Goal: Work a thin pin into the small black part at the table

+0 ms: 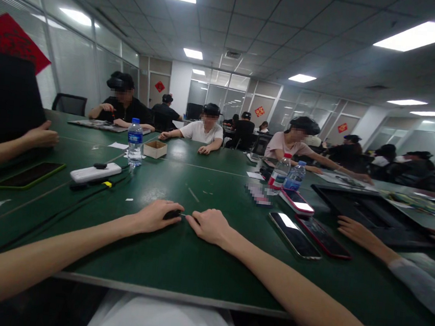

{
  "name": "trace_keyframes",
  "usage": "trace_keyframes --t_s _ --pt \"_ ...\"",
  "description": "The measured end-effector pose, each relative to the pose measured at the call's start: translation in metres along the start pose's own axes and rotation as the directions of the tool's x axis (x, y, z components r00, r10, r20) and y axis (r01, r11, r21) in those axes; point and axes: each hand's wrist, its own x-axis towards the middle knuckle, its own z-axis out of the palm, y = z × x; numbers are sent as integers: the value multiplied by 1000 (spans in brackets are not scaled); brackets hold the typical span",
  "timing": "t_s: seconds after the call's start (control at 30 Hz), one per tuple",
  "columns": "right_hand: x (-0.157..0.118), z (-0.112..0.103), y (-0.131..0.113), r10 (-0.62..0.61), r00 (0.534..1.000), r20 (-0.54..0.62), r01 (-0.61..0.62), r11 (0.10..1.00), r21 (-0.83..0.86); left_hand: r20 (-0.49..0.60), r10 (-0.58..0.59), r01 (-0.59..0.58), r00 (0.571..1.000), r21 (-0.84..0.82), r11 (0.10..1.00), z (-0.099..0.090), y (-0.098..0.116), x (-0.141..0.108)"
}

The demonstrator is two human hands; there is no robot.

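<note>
Both of my hands rest close together over the green table [123, 261], near its front edge. My left hand [154, 216] is closed around a small dark object [173, 214], mostly hidden by the fingers. A thin pale tip [183, 215] sticks out of it towards the right. Curled just beside that tip is my right hand [209, 226], its thumb and finger pinched together. Whether the pinch holds the tip or another small thing cannot be made out.
Left lie a green-edged phone [29, 175], a white power bank [95, 172] and a black cable [62, 212]. Ahead stand a water bottle [135, 145] and a small box [155, 150]. Several phones [295, 235] lie right, near a co-worker's hand [357, 233] on a black panel [374, 214].
</note>
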Motion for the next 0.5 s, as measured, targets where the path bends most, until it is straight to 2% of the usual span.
trace_keyframes --t_s 0.27,0.5 --pt "-3 -1 -10 -66 998 -17 66 998 22 48 -41 34 998 153 988 0 -3 2" --pt "-1 2 -5 15 999 -52 -15 1000 7 61 -18 6 998 192 981 -1 0 0"
